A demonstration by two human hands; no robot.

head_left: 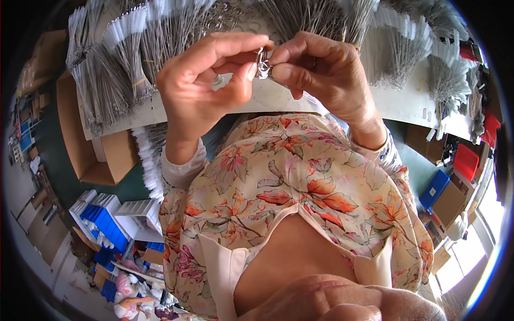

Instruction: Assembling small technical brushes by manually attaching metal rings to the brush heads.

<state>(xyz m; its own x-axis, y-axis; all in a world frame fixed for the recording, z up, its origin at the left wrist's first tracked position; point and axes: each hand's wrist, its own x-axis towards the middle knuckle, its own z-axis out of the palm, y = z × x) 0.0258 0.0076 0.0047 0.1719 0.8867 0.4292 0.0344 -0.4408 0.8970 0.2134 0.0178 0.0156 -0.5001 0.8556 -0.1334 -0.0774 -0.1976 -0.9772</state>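
Both my hands are raised over the near side of the table and meet at a small, shiny metal ring piece point(263, 66). My left hand point(201, 80) pinches its left side between thumb and forefinger. Another metal ring point(218, 79) shows in the hollow of that hand. From the other side, the thumb and forefinger of my right hand point(326, 75) close on the same piece; its other fingers are curled and partly hidden. Loose metal rings point(225, 16) lie on the table beyond my hands. How the pieces in my fingers join is too small to tell.
Bundles of wire brushes with white bristles point(126, 29) cover the white table point(404, 104) on the left, and more bundles point(404, 45) lie on the right. An open cardboard box point(101, 155) stands at the left. Blue bins point(104, 227) are at lower left, a red bin point(466, 161) at right.
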